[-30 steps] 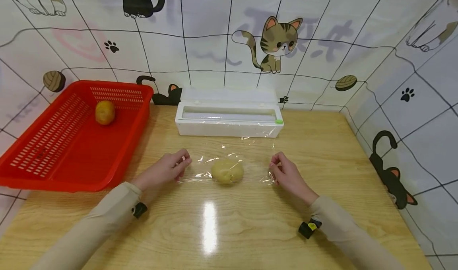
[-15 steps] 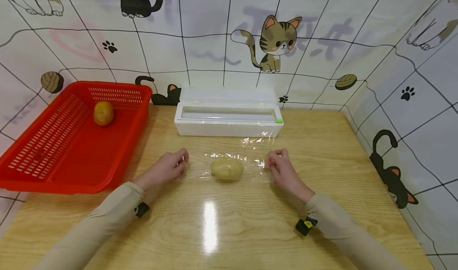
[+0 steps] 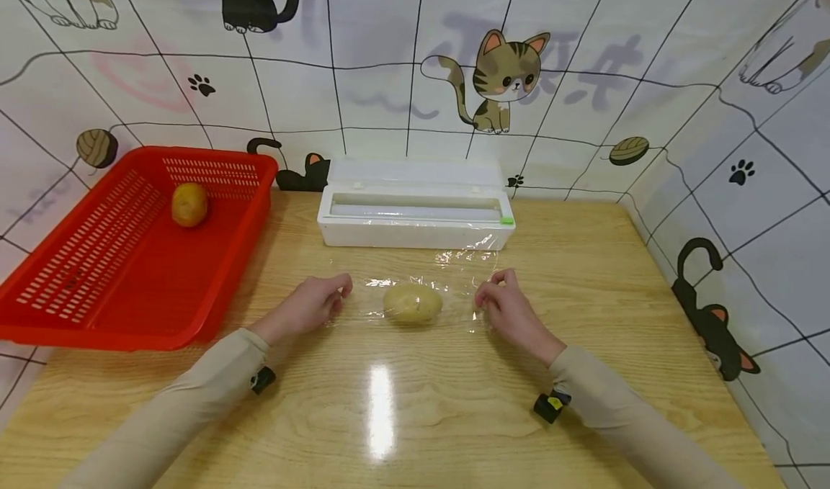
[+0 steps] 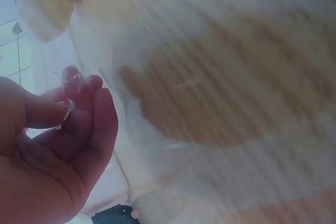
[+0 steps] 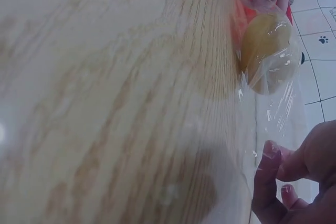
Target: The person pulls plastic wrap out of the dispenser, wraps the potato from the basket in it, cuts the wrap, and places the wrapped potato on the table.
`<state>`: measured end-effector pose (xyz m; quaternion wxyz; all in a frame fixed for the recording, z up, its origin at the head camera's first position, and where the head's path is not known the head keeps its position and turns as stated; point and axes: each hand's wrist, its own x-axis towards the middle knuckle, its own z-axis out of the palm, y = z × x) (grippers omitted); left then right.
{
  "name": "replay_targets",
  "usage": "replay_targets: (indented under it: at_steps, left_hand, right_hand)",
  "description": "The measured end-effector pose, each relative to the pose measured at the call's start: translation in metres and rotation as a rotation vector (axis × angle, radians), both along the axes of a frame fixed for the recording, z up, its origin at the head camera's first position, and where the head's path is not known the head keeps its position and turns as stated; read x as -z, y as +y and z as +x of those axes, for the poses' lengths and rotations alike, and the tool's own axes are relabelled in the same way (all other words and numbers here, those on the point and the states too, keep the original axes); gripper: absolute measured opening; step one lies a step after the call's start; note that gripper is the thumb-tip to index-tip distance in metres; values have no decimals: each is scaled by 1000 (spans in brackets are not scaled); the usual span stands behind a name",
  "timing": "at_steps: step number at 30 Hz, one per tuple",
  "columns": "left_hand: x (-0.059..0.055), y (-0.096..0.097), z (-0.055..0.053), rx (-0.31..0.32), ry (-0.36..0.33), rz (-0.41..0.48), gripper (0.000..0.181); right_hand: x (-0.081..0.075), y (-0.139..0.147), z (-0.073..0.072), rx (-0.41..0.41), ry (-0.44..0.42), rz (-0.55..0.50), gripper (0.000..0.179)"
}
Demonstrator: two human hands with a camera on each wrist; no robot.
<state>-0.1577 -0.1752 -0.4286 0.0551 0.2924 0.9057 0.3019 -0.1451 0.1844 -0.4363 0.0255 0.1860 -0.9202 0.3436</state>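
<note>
A yellow potato (image 3: 413,303) sits mid-table under clear cling film (image 3: 372,303), which stretches out to both sides of it. At the film's left end is my left hand (image 3: 306,306), pinching the edge between thumb and fingers; the left wrist view shows crumpled film at the thumb tip (image 4: 65,109). My right hand (image 3: 515,315) pinches the right end of the film with thumb and forefinger. The right wrist view has the film running from those fingers over the potato (image 5: 266,51). Film also reaches back to the white dispenser box (image 3: 415,235), whose lid is up.
On the left stands a red plastic basket (image 3: 145,258) with another potato (image 3: 189,204) inside. A green slider (image 3: 506,220) sits at the dispenser's right end. Cat-print sheeting (image 3: 376,100) lines the back and sides of the wooden table (image 3: 292,417).
My right hand has shifted slightly left, toward the potato, with the film. The left hand has moved a little to the right. The film around the potato looks more crinkled.
</note>
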Motion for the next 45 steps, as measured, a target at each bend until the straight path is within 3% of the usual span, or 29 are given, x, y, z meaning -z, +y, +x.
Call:
replay_targets:
  at_steps: [8,14,18,22,27,32,36,41,45]
  left_hand:
    - [-2,10,2,-57,-19,-58,7]
    - [-1,16,2,-126,-32,-137,10]
    - [1,22,3,-177,-13,-208,15]
    - [0,28,6,-200,-2,-291,14]
    - [-2,34,11,-212,32,-391,12]
    - [-3,37,16,-192,158,-456,16]
    - [-4,38,18,-164,221,-479,18]
    - [-5,36,17,-116,246,-542,20]
    - [-7,35,17,-90,224,-583,26]
  right_hand:
    - [-1,-9,-1,-10,-12,85,21]
    - [-4,-16,-1,-14,-31,138,14]
    - [-6,-19,0,-7,-109,168,4]
    - [-9,-21,1,12,-207,197,9]
    - [-13,-22,3,52,-233,252,16]
    - [-15,-22,6,79,-199,345,18]
    - [-15,-21,8,70,-167,361,19]
    - [-15,-20,8,56,-152,370,18]
    - [-14,-20,9,39,-166,373,17]
